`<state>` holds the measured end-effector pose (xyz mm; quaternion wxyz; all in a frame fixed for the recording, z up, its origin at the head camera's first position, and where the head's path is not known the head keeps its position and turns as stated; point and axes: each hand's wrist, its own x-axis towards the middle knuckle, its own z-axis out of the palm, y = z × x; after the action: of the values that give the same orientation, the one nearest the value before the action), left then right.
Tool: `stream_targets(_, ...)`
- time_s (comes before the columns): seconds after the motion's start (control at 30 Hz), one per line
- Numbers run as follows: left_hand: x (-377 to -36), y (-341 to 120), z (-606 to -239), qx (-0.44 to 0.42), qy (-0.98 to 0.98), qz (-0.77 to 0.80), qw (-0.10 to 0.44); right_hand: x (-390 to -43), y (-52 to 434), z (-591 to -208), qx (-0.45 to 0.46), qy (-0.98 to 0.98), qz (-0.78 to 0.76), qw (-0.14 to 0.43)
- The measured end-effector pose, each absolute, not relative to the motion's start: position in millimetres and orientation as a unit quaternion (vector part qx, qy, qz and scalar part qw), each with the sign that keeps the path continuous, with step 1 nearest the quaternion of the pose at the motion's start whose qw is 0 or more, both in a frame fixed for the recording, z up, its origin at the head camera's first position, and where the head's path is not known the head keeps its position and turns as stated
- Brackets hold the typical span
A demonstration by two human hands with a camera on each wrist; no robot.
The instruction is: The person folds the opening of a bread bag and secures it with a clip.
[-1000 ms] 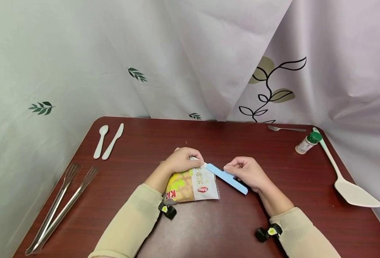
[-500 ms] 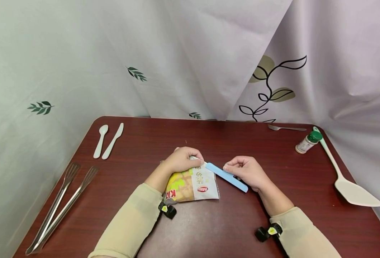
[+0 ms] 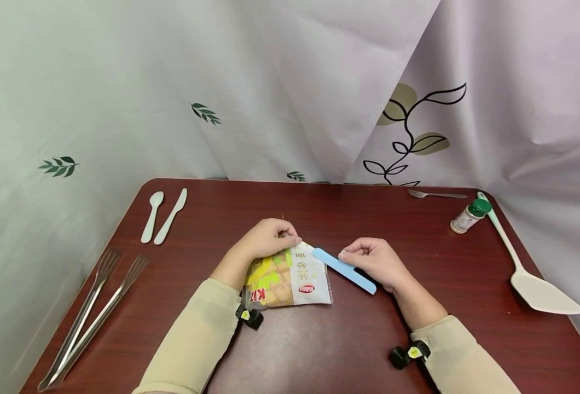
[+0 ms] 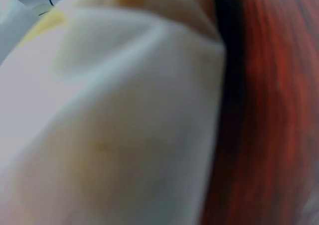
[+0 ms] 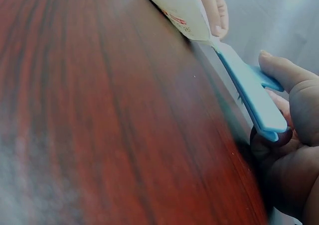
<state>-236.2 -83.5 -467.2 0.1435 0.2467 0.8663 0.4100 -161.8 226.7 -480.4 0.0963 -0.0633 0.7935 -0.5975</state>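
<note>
Left hand [image 3: 262, 241] pinches top corner of snack bag [image 3: 287, 278], bag lying flat at centre of table [image 3: 349, 339]. Right hand [image 3: 376, 262] grips blue sealing clip [image 3: 344, 270], fingers curled round its far end, near tip touching bag's upper edge. White spoon [image 3: 151, 216], white knife [image 3: 170, 216] and metal tongs [image 3: 90, 317] lie left; spice jar [image 3: 469, 216], white spatula [image 3: 526, 262] and fork [image 3: 435, 194] right.

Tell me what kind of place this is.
Probably a staged tabletop recording setup, kitchen-themed: a dark red table backed by draped leaf-print cloth, with tongs, a spice jar and a spatula laid out.
</note>
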Motion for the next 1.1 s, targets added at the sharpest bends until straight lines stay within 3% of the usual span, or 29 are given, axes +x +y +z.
stream_targets(0.23, -238.0, -87.9, -470.0, 0.270, 0.847, 0.425, 0.169, -160.4, 226.6, -477.0, -0.072, 0.800, -0.588, 0.097)
stream_targets(1.1, -236.4, -85.6, -473.5, 0.248, 0.853, 0.436, 0.145, -158.2, 225.2, -477.5, -0.072, 0.795, -0.596, 0.088)
